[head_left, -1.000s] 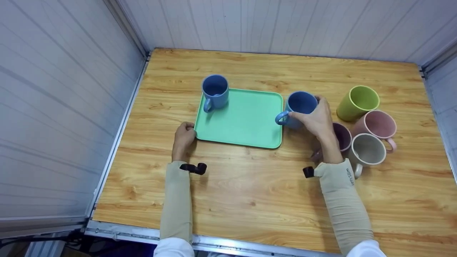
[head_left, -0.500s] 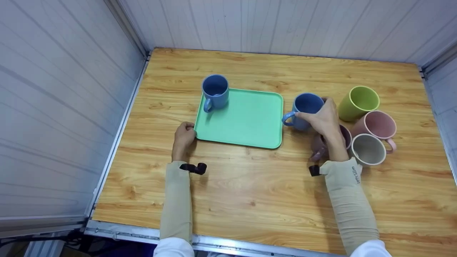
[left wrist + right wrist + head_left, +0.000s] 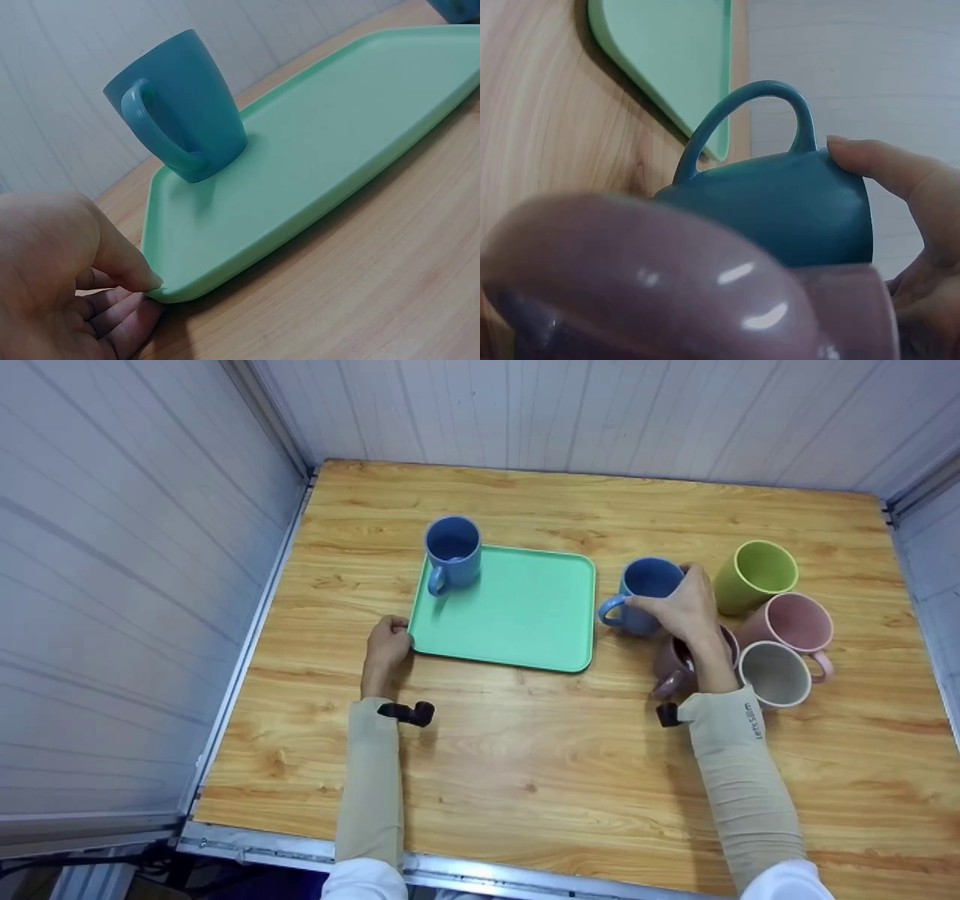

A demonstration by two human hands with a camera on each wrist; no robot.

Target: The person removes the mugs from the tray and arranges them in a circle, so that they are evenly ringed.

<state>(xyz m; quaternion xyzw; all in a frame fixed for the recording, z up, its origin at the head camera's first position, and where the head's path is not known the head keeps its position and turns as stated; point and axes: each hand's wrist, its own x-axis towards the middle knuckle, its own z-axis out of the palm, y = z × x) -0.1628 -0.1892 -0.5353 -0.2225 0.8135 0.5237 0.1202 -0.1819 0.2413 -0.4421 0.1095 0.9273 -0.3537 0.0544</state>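
My left hand [image 3: 388,648] pinches the near-left corner of a green tray [image 3: 517,622]; in the left wrist view the thumb [image 3: 124,259] presses the rim with the fingers curled under it. A blue mug [image 3: 459,566] stands upright in the tray's far-left corner, its handle facing me. Right of the tray, my right hand [image 3: 686,604] grips a second blue mug [image 3: 637,615] by its rim, thumb near the handle. The right wrist view shows this mug [image 3: 780,202] apart from the tray. Under my right wrist a purple mug [image 3: 671,664] is partly hidden.
Clustered on the right are a yellow-green mug [image 3: 754,577], a pink mug [image 3: 795,622] and a grey-white mug [image 3: 776,675]. The wooden table [image 3: 525,780] is bounded by a back wall [image 3: 540,412] and a left wall [image 3: 135,585].
My right hand has carried the second blue mug right and slightly toward me, away from the tray's edge. The left hand, the tray and the first blue mug have stayed put.
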